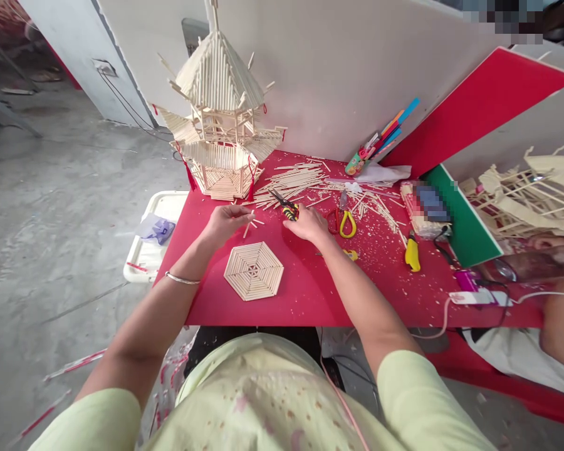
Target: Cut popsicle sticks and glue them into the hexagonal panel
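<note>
My left hand (226, 225) pinches a short pale wooden stick (252, 217) at its fingertips. A few more short sticks show just under those fingers; whether they are held or lie on the table I cannot tell. My right hand (309, 224) is closed round pliers (286, 205) with black and yellow handles, their pointed jaws aimed left and away from me. Between my forearms, nearer to me, a flat many-sided panel of sticks (254, 271) lies on the red table (305, 304). Beyond my hands is a pile of loose thin sticks (294, 180).
A stick-built pagoda model (220, 119) stands at the back left. To the right are yellow-handled scissors (347, 224), a yellow-handled tool (412, 253), a cup of pens (356, 163) and a power strip (479, 298). Another person's arm (561, 319) rests at the far right.
</note>
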The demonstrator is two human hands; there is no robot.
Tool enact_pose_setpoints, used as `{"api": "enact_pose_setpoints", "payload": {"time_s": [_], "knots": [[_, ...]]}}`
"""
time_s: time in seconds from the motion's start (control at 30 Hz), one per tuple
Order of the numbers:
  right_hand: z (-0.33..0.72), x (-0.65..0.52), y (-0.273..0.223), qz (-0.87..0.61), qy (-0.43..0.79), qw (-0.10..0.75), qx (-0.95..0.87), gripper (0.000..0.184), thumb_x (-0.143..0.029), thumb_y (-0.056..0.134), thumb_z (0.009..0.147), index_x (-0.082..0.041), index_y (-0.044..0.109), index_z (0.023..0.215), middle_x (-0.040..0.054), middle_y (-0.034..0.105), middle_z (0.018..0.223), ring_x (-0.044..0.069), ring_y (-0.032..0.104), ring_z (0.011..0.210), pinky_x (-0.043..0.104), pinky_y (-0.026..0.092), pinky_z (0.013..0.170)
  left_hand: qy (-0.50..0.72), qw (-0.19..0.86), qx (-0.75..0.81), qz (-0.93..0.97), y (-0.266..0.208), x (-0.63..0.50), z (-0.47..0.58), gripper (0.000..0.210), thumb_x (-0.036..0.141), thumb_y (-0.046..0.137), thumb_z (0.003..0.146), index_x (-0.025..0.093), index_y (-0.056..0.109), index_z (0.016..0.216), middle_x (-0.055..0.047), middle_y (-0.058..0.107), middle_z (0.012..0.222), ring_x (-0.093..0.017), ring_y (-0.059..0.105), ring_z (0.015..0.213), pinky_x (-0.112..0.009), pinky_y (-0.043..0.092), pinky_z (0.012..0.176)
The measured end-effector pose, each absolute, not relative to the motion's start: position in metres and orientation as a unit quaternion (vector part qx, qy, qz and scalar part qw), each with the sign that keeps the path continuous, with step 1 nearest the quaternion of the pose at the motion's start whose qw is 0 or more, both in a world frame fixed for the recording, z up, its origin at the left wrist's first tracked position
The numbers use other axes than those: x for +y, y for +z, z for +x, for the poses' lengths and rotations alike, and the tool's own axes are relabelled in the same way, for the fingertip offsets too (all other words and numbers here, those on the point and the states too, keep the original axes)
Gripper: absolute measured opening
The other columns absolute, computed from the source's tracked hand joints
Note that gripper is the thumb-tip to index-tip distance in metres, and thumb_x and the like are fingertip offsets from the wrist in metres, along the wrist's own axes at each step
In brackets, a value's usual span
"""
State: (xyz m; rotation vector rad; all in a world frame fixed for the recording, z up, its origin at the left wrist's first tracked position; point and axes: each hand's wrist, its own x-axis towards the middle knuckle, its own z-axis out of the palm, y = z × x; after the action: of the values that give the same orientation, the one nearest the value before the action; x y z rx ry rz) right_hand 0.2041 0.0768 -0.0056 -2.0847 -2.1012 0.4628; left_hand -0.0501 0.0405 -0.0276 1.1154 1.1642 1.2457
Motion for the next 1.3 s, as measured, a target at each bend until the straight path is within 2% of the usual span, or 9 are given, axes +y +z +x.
{"api": "enact_pose_setpoints", "payload": {"time_s": [0.07,0.2,0.27,0.4,0.57,0.73,0.93,1.1,1.3], "knots": [[0.197,0.078,-0.012,-0.681,0.125,0.089,-0.716,0.073,-0.054,0.082,0.08,-0.016,0.061,0.139,0.0257,0.065,0.132,0.044,0.059,0.129,0.061,0.046,0.106,0.534,0.531,0.472,0.458,-0.026,0.04,-0.05,0.035,0.038,0.097,0.062,0.013,0.077,0.076,0.0,0.066,0.061,-0.006,0.053,0.049,-0.02,0.04,0.046],[0.179,0.052,-0.022,-0.575,0.107,0.257,-0.769,0.06,-0.045,0.078,0.088,-0.02,0.064,0.14,0.0205,0.063,0.14,0.039,0.055,0.135,0.061,0.042,0.114,0.556,0.57,0.428,0.428,-0.023,0.037,-0.052,0.036,0.04,0.093,0.068,0.014,0.07,0.078,-0.003,0.07,0.066,-0.009,0.063,0.054,-0.019,0.047,0.048],[0.169,0.038,-0.026,-0.501,0.243,0.317,-0.768,0.054,-0.048,0.069,0.096,-0.022,0.063,0.143,0.0145,0.069,0.133,0.03,0.064,0.124,0.05,0.05,0.11,0.554,0.58,0.422,0.422,-0.022,0.035,-0.053,0.037,0.039,0.093,0.068,0.015,0.068,0.08,-0.005,0.073,0.07,-0.012,0.069,0.058,-0.02,0.049,0.048],[0.154,0.026,-0.032,-0.439,0.488,0.336,-0.675,0.041,-0.047,0.061,0.1,-0.024,0.071,0.133,0.0057,0.079,0.111,0.02,0.074,0.095,0.038,0.061,0.089,0.538,0.589,0.429,0.424,-0.026,0.03,-0.06,0.036,0.036,0.092,0.066,0.015,0.067,0.081,-0.008,0.077,0.076,-0.018,0.075,0.063,-0.022,0.053,0.047],[0.158,0.024,-0.032,-0.478,0.341,0.341,-0.734,0.019,-0.031,0.064,0.101,-0.024,0.08,0.108,0.0045,0.08,0.107,0.02,0.073,0.097,0.037,0.057,0.095,0.429,0.498,0.486,0.576,-0.033,0.022,-0.068,0.021,0.034,0.087,0.073,0.015,0.08,0.081,-0.01,0.079,0.075,-0.018,0.073,0.066,-0.025,0.054,0.056],[0.153,0.017,-0.033,-0.438,0.252,0.283,-0.815,0.024,-0.02,0.057,0.104,-0.025,0.079,0.113,0.0054,0.078,0.11,0.02,0.071,0.106,0.036,0.054,0.1,0.374,0.345,0.483,0.713,-0.036,0.02,-0.065,0.012,0.032,0.082,0.075,0.021,0.085,0.08,-0.006,0.078,0.076,-0.015,0.062,0.065,-0.026,0.046,0.061],[0.157,0.0,-0.037,-0.497,0.194,0.304,-0.789,0.037,-0.026,0.051,0.107,-0.025,0.067,0.14,0.011,0.07,0.13,0.025,0.065,0.122,0.041,0.053,0.109,0.311,0.354,0.507,0.722,-0.038,0.025,-0.073,0.008,0.025,0.077,0.074,0.02,0.08,0.069,-0.003,0.073,0.065,-0.014,0.055,0.057,-0.026,0.039,0.057],[0.183,-0.032,-0.044,-0.542,0.168,0.313,-0.762,0.035,-0.03,0.047,0.108,-0.025,0.071,0.133,0.0112,0.071,0.126,0.026,0.066,0.12,0.043,0.054,0.109,0.278,0.339,0.501,0.746,-0.04,0.031,-0.07,0.008,0.019,0.075,0.068,0.021,0.076,0.06,-0.001,0.067,0.057,-0.014,0.051,0.054,-0.027,0.035,0.055],[0.185,-0.058,-0.065,-0.554,0.185,0.284,-0.76,0.034,-0.035,0.048,0.108,-0.026,0.072,0.13,0.0095,0.072,0.121,0.025,0.068,0.116,0.04,0.054,0.104,0.232,0.347,0.514,0.75,-0.042,0.033,-0.062,0.011,0.011,0.073,0.066,0.019,0.079,0.063,-0.004,0.073,0.067,-0.016,0.058,0.059,-0.029,0.039,0.06]]}}
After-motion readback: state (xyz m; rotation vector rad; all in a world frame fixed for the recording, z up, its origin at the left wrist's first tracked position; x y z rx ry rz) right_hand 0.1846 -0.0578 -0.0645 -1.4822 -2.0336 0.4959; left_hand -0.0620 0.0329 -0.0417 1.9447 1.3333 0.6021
